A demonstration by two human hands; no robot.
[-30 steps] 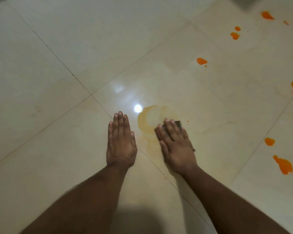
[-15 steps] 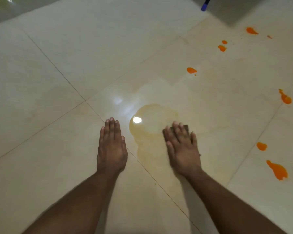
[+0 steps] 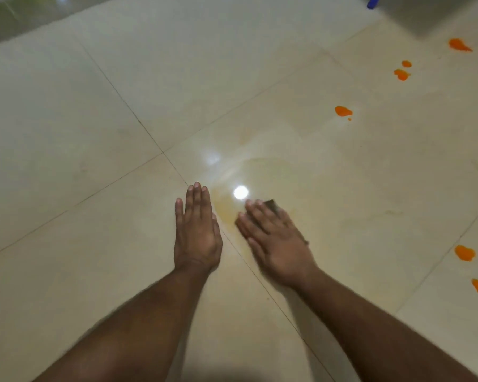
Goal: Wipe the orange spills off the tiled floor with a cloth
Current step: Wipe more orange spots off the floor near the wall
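Right hand [image 3: 276, 238] presses flat on the cloth [image 3: 272, 205] beneath it.

Head view, downward, seemingly near floor [image 3: 66, 133]

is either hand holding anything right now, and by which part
The right hand presses a dark cloth flat under its palm and straight fingers; only its far corner shows. The left hand lies flat on the floor, holding nothing.

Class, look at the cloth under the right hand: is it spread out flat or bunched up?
Cannot tell fully. The right hand lies flat over the cloth, hiding most of it; only a dark corner shows past the fingertips, lying flat on the floor.
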